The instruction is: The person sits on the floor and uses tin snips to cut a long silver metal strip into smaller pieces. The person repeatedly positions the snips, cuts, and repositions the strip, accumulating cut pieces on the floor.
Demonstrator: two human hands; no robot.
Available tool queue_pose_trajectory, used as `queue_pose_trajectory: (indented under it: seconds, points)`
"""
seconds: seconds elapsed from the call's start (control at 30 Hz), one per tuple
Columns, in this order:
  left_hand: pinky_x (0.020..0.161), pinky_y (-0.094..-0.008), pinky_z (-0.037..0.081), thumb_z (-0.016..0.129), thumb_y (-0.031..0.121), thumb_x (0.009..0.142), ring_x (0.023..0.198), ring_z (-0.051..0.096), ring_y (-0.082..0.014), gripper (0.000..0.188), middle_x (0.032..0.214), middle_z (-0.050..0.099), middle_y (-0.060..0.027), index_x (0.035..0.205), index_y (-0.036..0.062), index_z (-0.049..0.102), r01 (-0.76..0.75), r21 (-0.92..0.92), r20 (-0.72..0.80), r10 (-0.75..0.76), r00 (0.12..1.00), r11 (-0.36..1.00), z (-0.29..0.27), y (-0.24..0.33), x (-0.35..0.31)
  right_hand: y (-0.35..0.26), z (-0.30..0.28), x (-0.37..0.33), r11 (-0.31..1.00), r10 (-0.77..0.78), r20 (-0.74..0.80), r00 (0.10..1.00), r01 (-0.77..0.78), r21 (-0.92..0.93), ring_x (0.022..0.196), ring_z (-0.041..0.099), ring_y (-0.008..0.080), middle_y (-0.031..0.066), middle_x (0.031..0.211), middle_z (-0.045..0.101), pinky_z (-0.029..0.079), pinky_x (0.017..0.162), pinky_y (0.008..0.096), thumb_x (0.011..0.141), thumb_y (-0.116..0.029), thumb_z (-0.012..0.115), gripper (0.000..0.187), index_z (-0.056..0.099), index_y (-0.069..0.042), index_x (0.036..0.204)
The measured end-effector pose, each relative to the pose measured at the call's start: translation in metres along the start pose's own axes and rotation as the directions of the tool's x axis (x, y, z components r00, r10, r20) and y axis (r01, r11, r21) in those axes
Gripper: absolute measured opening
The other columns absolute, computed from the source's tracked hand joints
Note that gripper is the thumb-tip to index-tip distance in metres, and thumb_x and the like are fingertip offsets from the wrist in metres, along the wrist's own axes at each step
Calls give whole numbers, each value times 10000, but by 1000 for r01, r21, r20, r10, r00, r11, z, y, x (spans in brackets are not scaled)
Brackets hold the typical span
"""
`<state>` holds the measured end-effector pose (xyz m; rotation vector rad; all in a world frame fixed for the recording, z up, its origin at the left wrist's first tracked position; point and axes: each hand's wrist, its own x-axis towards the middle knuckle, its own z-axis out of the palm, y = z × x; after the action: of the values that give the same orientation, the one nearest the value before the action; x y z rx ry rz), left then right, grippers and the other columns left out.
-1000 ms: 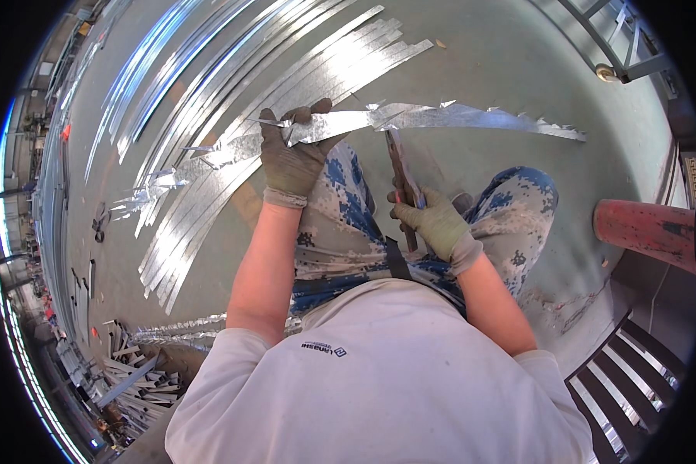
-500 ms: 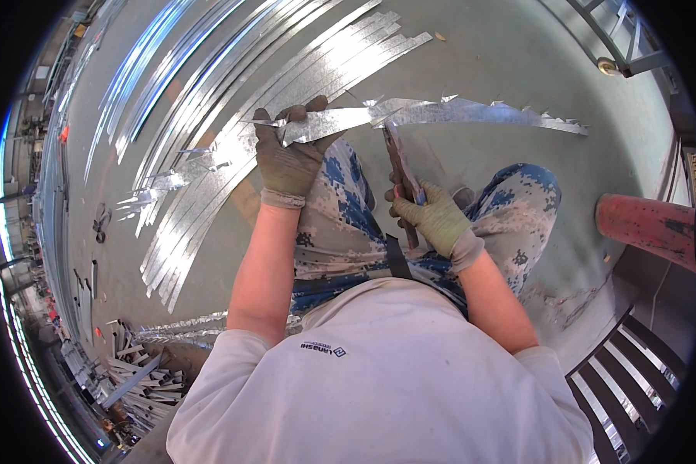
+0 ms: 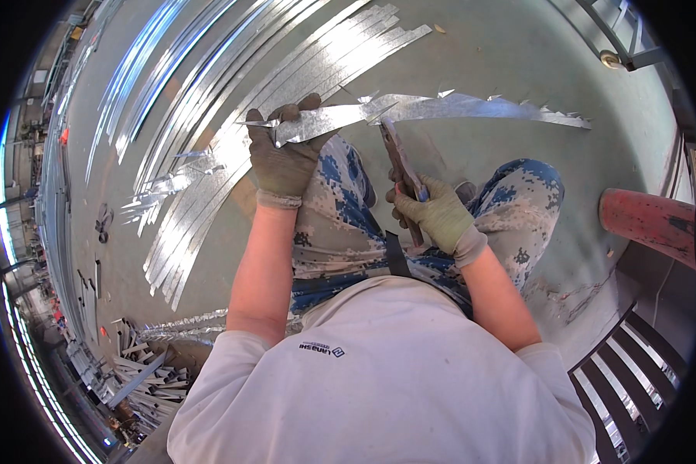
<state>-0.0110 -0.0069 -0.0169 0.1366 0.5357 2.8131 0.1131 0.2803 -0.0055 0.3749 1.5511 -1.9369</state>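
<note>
Presently, in the head view, my left hand [image 3: 284, 164] grips the metal strip [image 3: 425, 108]; my right hand [image 3: 439, 215] clasps shears [image 3: 397, 155] at the strip's near edge. Raised tabs [image 3: 445, 94] already line its far edge; flat strips [image 3: 340, 62] beyond it appear uncut.

Shirt [image 3: 379, 394]: pale grey, short-sleeved, dark-blue chest print [image 3: 322, 349] | Trousers [image 3: 518, 205]: blue-beige pixel camouflage | Waist strap [image 3: 397, 257]: black | Left hand [image 3: 283, 161], right hand [image 3: 438, 218]: olive gloves, apparently knit

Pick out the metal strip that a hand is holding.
It is the jagged strip in the gloved left hand, with pointed tabs sticking up along its edge; the other strips lie on the floor.
</note>
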Motion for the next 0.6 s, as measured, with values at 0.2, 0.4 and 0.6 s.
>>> queue_pose_trajectory:
  seconds: [0.2,0.4,0.6]
  points:
    - [1250,-731,502,434,627,1200,1490,587,-539,750,1563,619,-356,1251,-52,748,30,43,40,-32,999,999,-8,4,-1,-11,-3,-4,992,59,57,997,-65,109,869,699,140,77,1127,771,597,772,329,1087,-114,767,432,663,-13,1494]
    - [1221,-736,528,420,639,1194,1450,610,-570,759,1532,630,-361,1238,-48,741,22,61,-27,-20,999,998,-4,4,-3,-13,-23,0,993,30,22,999,-28,-113,772,634,82,16,943,711,540,672,300,1082,-197,781,319,726,-30,1349]
    - [1186,-759,551,510,671,1156,1452,597,-595,753,1461,674,-354,1241,-43,734,-7,89,-76,14,997,996,-3,1,-2,-14,-22,2,856,-182,-93,979,111,-504,888,741,292,170,1067,802,596,815,377,1081,-222,732,411,711,5,1423]
